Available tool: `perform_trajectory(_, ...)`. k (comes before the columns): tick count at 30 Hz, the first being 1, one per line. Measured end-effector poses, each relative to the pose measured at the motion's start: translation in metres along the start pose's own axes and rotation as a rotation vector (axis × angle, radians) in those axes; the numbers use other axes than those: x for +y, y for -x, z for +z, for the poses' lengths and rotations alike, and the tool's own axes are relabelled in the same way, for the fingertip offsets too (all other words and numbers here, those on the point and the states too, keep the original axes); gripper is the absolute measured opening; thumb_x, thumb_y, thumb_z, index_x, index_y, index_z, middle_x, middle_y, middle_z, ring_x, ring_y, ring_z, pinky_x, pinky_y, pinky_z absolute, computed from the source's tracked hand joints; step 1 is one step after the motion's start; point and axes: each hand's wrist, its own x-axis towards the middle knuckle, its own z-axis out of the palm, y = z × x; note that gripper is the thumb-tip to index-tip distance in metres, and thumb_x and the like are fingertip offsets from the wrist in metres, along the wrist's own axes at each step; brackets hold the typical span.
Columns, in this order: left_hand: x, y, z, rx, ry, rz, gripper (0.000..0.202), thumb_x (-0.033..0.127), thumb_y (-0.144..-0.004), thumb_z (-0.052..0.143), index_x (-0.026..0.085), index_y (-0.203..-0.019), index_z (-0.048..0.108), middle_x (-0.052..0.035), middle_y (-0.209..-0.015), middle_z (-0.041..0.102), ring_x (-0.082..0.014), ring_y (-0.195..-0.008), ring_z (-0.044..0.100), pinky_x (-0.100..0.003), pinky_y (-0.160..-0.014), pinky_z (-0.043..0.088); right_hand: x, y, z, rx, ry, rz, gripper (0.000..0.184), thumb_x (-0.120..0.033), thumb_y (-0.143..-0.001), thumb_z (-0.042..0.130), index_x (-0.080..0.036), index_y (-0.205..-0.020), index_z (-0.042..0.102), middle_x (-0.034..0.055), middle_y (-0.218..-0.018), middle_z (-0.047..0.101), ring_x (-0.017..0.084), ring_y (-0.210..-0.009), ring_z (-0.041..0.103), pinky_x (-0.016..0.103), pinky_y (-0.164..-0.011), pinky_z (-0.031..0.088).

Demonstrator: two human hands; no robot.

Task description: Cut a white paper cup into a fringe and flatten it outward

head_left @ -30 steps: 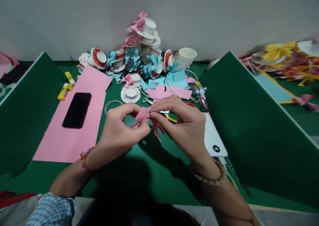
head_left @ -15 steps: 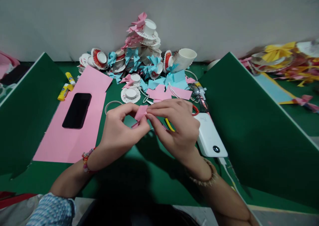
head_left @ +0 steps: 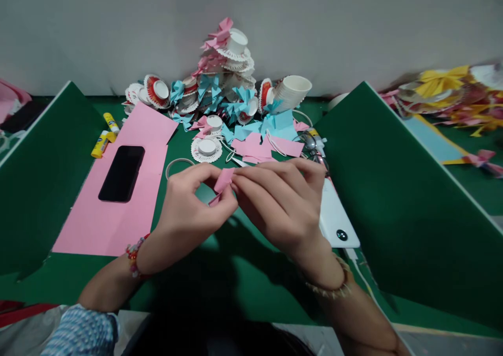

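A small folded piece of pink paper (head_left: pixel 225 179) is pinched between the thumb and fingers of my left hand (head_left: pixel 192 201). My right hand (head_left: pixel 285 204) has its fingertips closed on the paper's right edge, and its knuckles hide part of what lies behind. Just beyond my hands is a white fluted paper hat shape (head_left: pixel 206 147). Cut pink paper pieces (head_left: pixel 253 146) and light blue paper pieces (head_left: pixel 281 125) lie behind it, with a pair of scissors partly showing beneath my fingers.
A black phone (head_left: pixel 121 174) rests on a large pink sheet (head_left: pixel 133 229) at left, near yellow glue sticks (head_left: pixel 100 144). At right lies a white power bank (head_left: pixel 338 214) with a cable. Decorated paper hats (head_left: pixel 236 57) and stacked cups (head_left: pixel 293 91) stand against the wall. Green dividers (head_left: pixel 396 188) flank the table.
My right hand has turned and shifted slightly right, its knuckles now covering more of the power bank. The pink paper has tilted a little in my left fingers.
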Motion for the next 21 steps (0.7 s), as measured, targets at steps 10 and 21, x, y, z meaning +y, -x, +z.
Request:
perform_trajectory(10, 0.0028, -0.0014, -0.0028, -0.046, -0.025, -0.036, 0.009, 0.009, -0.069, 0.056, 0.015, -0.062, 0.055, 0.0021, -0.061, 0.058, -0.007, -0.057, 0.051, -0.02, -0.058, 0.043, -0.0006, 0.0003, 0.006, 0.027, -0.032, 0.036, 0.006, -0.012, -0.087, 0.058, -0.015, -0.086, 0.063, 0.005, -0.084, 0.076, 0.018, -0.076, 0.065, 0.035, -0.076, 0.038)
perform_trajectory(21, 0.004, -0.0024, -0.0053, -0.074, -0.008, -0.043, 0.009, 0.01, -0.069, 0.056, 0.016, -0.063, 0.054, 0.0023, -0.061, 0.058, -0.0079, -0.058, 0.051, -0.021, -0.057, 0.042, -0.0014, -0.0014, 0.0035, 0.016, -0.222, 0.207, 0.007, -0.015, -0.085, 0.059, -0.021, -0.082, 0.061, 0.0015, -0.081, 0.074, 0.018, -0.074, 0.066, 0.037, -0.079, 0.041)
